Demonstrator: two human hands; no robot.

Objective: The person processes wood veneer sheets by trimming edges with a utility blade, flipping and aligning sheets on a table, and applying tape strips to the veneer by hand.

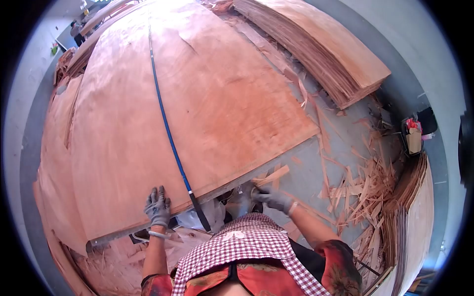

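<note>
A large reddish wood sheet covers the worktable. My left hand, in a grey glove, lies on the sheet near its front edge with the fingers spread. A long blue pole with a black handle runs lengthwise over the sheet, to the right of my left hand, its handle end past the front edge. My right hand, also gloved, is beyond the front edge at the right, its fingers curled round something dark that I cannot make out.
A stack of sheets stands at the upper right, another stack at the lower right. Wood scraps litter the floor. A small box sits at the right wall. A person is far off at the upper left.
</note>
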